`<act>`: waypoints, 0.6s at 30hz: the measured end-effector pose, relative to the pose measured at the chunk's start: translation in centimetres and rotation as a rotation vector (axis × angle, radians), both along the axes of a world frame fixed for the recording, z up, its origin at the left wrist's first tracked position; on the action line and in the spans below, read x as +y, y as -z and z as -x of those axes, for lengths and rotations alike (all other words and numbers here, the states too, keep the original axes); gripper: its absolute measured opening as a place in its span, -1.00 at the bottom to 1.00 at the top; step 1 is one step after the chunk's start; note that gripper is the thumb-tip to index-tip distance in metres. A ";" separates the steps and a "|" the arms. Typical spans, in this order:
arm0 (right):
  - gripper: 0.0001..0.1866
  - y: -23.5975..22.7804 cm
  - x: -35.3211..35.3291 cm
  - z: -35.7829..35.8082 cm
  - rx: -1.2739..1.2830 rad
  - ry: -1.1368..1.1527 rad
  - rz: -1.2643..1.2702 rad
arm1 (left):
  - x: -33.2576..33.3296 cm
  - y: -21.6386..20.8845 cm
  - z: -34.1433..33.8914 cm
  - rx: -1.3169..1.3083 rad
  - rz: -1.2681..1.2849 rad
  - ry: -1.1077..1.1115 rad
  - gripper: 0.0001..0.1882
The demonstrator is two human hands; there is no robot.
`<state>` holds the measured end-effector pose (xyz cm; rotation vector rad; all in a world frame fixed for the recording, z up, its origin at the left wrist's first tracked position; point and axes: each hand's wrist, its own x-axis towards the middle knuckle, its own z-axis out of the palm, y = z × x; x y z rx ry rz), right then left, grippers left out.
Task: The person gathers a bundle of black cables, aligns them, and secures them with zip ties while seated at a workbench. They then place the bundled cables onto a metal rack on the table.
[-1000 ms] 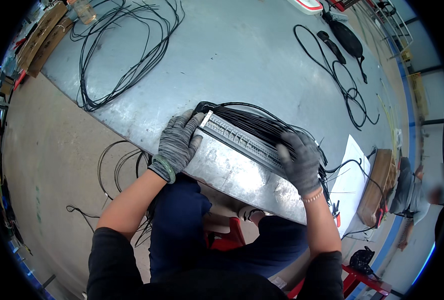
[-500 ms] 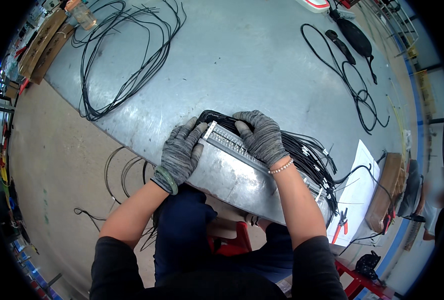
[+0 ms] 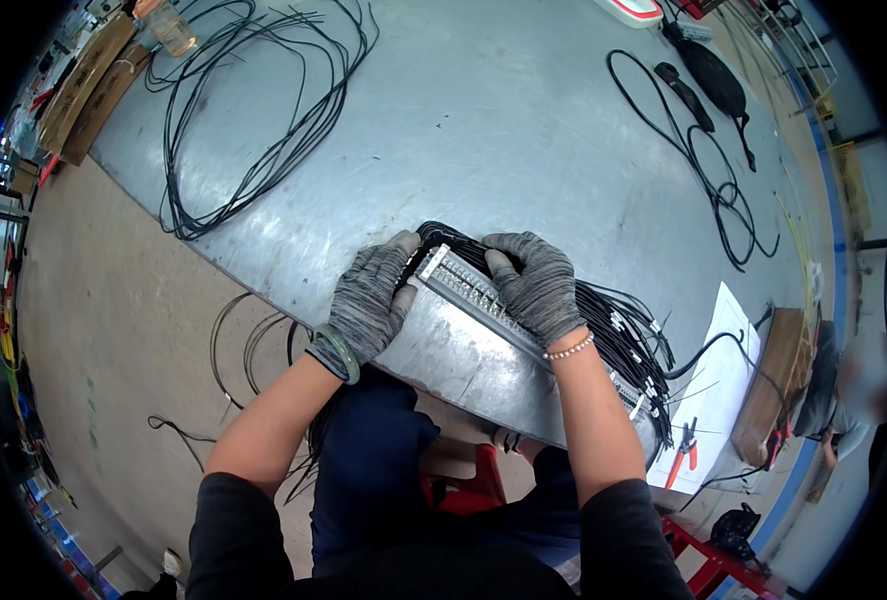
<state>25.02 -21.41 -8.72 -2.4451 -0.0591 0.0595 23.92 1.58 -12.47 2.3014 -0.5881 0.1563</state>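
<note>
A long terminal strip [image 3: 476,293] with rows of metal contacts lies slantwise along the near edge of the metal table. Black wires [image 3: 619,318] run in a thick bundle along its far side, bending round its left end. My left hand [image 3: 372,296], in a grey knitted glove, closes on the bundle at that bend, the thumb near the strip's end. My right hand [image 3: 538,284], gloved alike, curls over the wires and the strip further right; its fingertips are partly hidden. White markers show on the wires beyond my right wrist.
Loose black cable coils [image 3: 254,130] lie at the far left of the metal table [image 3: 484,130]. A black cord [image 3: 679,140] lies at the far right. Red-handled pliers [image 3: 684,455] rest on a white sheet [image 3: 709,400], beside a brown block [image 3: 772,385]. A red stool [image 3: 474,485] stands below.
Both hands, the strip's left end and the wire bend have shifted slightly right. My hands keep their hold. A person at the right edge has changed position.
</note>
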 end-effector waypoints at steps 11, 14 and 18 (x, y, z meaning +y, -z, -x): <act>-0.79 0.0 0.2 0.0 0.014 0.031 0.012 | -0.4 0.2 0.3 0.013 -0.113 -0.090 -0.38; -0.79 -0.2 0.3 -0.2 0.004 0.012 0.027 | -0.3 0.1 0.4 0.029 -0.089 -0.113 -0.38; -0.78 -0.2 0.4 0.0 -0.043 -0.006 0.017 | -0.3 0.1 0.3 0.033 -0.066 -0.093 -0.39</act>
